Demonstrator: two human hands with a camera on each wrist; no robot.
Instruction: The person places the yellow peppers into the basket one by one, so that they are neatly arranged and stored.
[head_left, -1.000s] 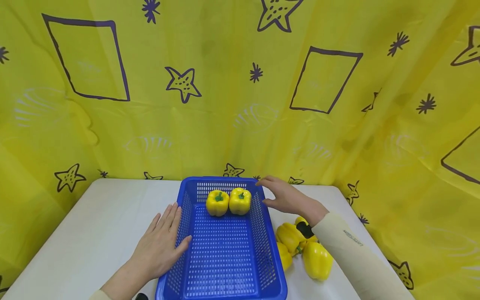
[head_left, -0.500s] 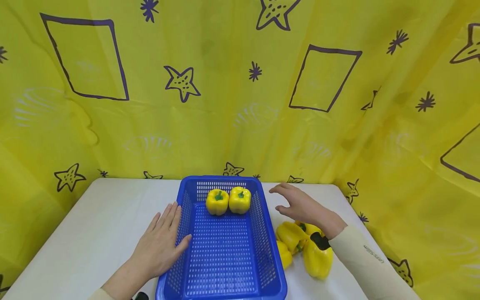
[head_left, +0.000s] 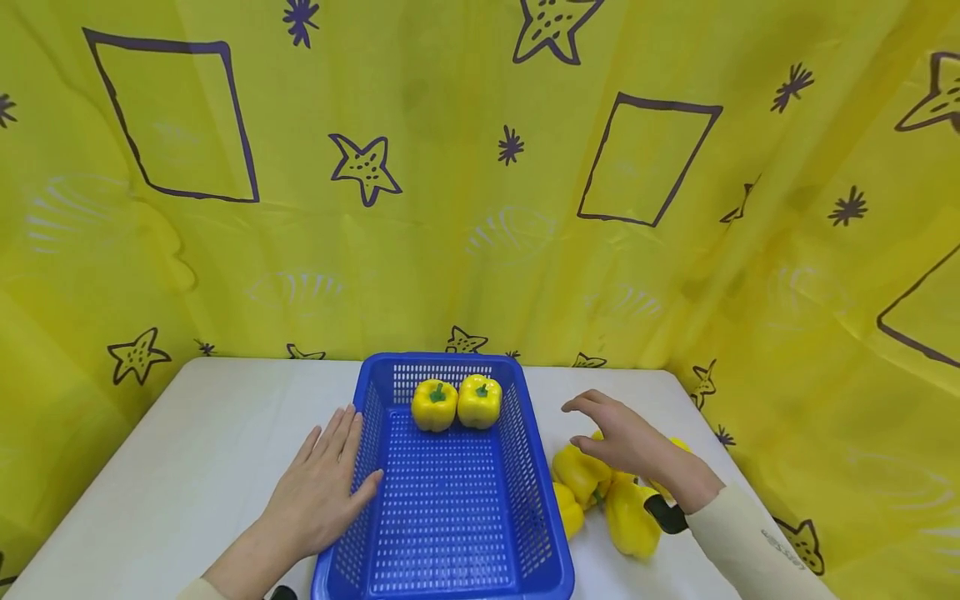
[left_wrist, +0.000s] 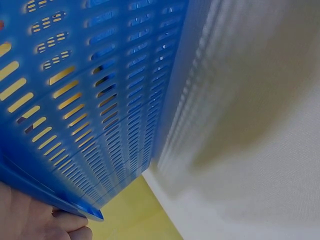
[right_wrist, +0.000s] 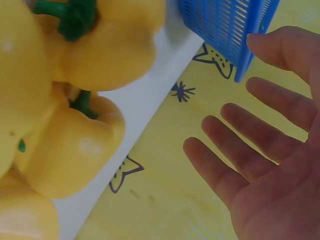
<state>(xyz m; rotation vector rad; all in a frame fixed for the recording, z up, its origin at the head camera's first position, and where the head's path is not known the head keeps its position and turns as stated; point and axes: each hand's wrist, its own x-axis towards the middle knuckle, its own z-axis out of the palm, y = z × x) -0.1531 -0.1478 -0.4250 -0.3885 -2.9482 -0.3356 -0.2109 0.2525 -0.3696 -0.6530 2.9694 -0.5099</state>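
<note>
**Two hands beside a blue basket of yellow peppers**

The right hand (head_left: 622,437) hovers with fingers spread and relaxed, grasping nothing, directly above a cluster of loose yellow peppers (head_left: 600,492) lying on the white bench (head_left: 187,467) just to the right of the basket. In the right wrist view the palm and straightened fingers (right_wrist: 235,150) are seen apart from the peppers, which lie touching one another, green stems visible. The left hand (head_left: 322,492) lies flat on the bench, fingers extended and released, its thumb side against the left outer wall of the blue perforated basket (head_left: 450,533); the left wrist view shows the slotted wall close up. Inside the basket, two yellow peppers (head_left: 457,402) stand upright, side by side and touching, against the far wall. A yellow curtain (head_left: 480,167) printed with dark stars and rectangles hangs behind and to the right of the bench.
</note>
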